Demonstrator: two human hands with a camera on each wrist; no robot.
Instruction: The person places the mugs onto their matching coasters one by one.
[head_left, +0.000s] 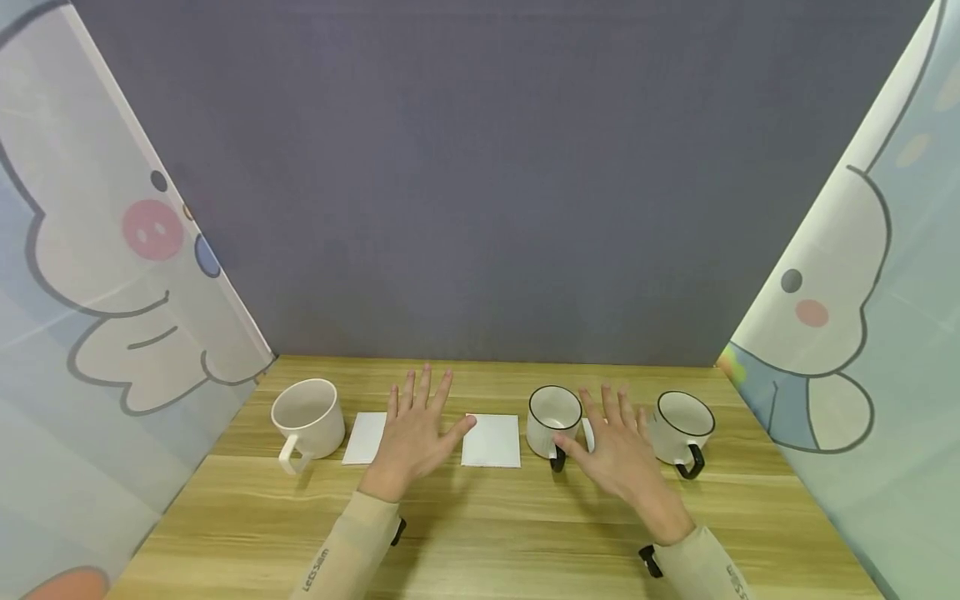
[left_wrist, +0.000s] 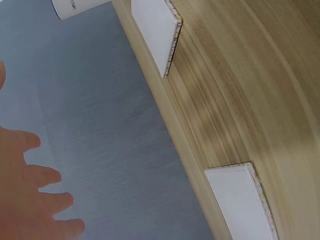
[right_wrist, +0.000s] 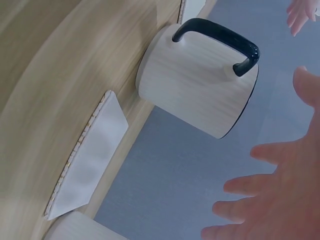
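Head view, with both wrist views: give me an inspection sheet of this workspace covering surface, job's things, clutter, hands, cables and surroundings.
Surface: wood-grained table, no spill seen.
Job's things: plain white mug at the left end; inner black-rimmed mug and outer black-rimmed mug to the right; all upright. Left pad, middle pad and right pad, white, lying flat; the head view shows little of the right one.
Clutter: nothing seen.
Hands: left hand and right hand spread, raised off the table, holding nothing.
Cables: nothing seen.
Surroundings: grey backdrop; cartoon-printed left panel and right panel.
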